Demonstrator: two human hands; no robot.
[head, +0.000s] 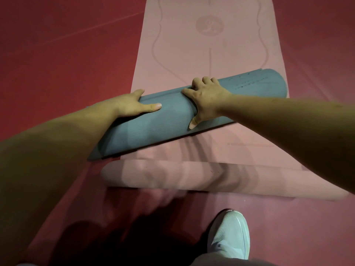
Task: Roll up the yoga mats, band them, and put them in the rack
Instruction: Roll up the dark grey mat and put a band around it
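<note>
Curled over the rolled blue mat [153, 129], my left hand [128, 104] and right hand [206, 100] held it aslant on the partly rolled pink mat [192, 54], and I judged it light, spongy and apt to spring open, so best clasped across its loose edge.

Both hands are on the blue-grey rolled foam yoga mat [163, 123], lying slantwise across the pink yoga mat [211, 60] spread on the dark red floor [67, 54]. The left hand [130, 105] wraps its left part, thumb along the top, and the right hand [207, 100] clamps its middle, fingers curled over the far side. Just nearer than that blue-grey roll the pink mat's end is curled into a loose roll [192, 177], and nearer again, to the right, stands a white mesh sneaker [229, 235].
</note>
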